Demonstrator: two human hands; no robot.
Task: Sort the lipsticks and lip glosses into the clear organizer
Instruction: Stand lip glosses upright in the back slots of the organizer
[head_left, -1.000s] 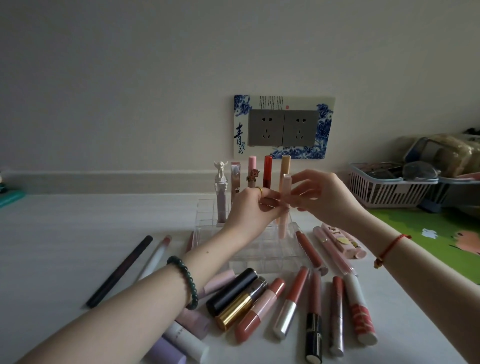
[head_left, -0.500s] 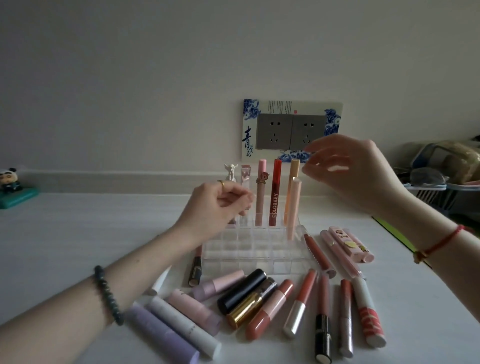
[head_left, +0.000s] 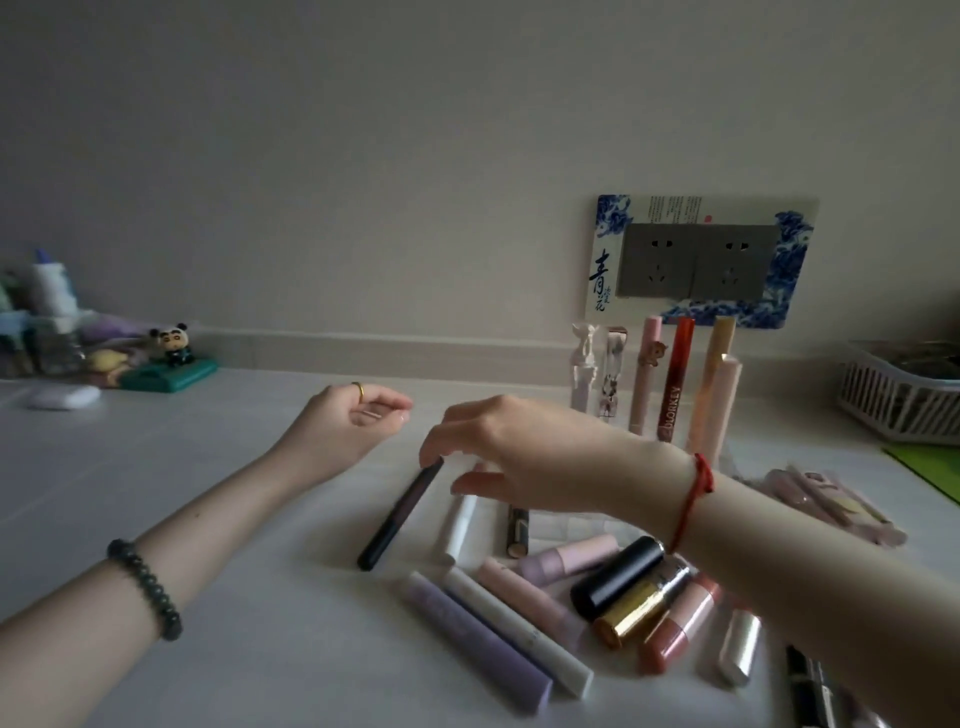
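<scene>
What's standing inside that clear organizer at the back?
Six tall tubes stand in the clear organizer: a white figurine-topped one, a patterned one, pink, red, peach and pale pink. The right forearm covers its front compartments.

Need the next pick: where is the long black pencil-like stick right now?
In the head view the long black stick lies slanted on the table, left of the white tube, with the right hand fingertips at its far end.
</scene>
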